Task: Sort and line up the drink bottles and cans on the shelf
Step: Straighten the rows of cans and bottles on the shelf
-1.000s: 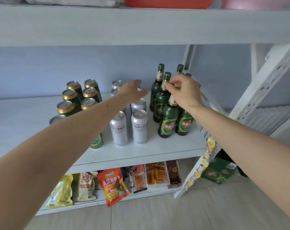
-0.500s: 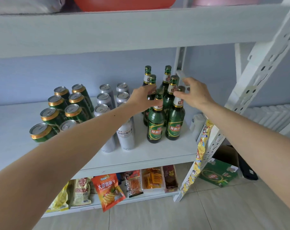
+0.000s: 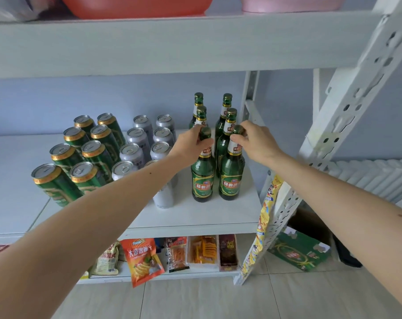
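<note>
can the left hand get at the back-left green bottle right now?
Probably not directly. The left hand grips the neck of the front-left bottle, and the middle-left bottle stands right in front of the back-left bottle. It would likely have to let go and come over their caps.

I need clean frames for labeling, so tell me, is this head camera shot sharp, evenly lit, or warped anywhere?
Head view: soft, even daylight with no harsh glare; the front bottle labels read fairly sharp, the snack packs below softer. Wide-angle distortion bends the upper shelf edge and slants the white upright; both forearms balloon at the frame edges.
</note>
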Demonstrator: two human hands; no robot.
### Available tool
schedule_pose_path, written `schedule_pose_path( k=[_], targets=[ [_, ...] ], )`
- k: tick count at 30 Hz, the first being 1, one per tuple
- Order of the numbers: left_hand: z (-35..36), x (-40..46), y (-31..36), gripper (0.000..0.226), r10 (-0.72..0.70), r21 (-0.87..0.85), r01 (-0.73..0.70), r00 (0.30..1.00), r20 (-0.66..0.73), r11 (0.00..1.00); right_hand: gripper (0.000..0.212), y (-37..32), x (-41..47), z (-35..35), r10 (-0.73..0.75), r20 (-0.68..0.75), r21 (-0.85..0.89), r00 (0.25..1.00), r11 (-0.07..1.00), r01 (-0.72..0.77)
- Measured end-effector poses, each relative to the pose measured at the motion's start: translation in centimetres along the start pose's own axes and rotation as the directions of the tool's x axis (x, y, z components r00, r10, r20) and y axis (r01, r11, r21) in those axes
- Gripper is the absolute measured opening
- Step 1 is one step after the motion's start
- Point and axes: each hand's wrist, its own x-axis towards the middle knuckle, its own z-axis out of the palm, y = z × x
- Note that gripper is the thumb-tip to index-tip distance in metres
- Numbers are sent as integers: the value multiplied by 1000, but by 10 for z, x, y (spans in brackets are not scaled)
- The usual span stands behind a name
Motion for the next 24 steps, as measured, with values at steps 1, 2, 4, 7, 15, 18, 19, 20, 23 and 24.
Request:
schedule_pose_path(
  k=[1,2,4,7,15,18,19,20,23,24],
  targets=[
    [0,0,1,29,-4,7,4,1000,-2,1000,32,0,-1,-1,-13,3,-3,1000,1000,13],
    [-1,-1,2,30,-7,14,7,1000,-4,1000,31,0,-1,-2,-25,7,-2,1000,1000,25],
    [-2,-2,3,31,-18,16,18,1000,-8,1000,29,0,-2,-3,-42,9,2,999,999,42],
    [-3,-4,6,33,-32,24,33,999,-26,999,26,0,-5,-4,-67,14,13,998,998,67],
    [-6,-6,7,33,-44,35,44,999,3,998,26,3,-6,-6,-90,29,40,996,995,89],
    [-7,-7,6,32,-29,31,29,1000,4,999,29,1,-6,-6,-81,42,23,996,997,80],
    [-7,-7,5,33,-28,29,28,1000,4,999,29,2,-6,-6,-78,50,18,996,997,77],
    [-7,-8,5,34,-28,28,28,1000,6,999,29,2,-6,-6,-79,58,14,995,997,78],
    [-7,-8,1,35,-28,9,27,1000,15,1000,28,2,-6,-6,-86,67,10,994,996,85],
    [-6,-8,1,36,-30,-1,30,999,20,1000,29,1,-7,-7,-85,69,12,994,996,85]
  ],
)
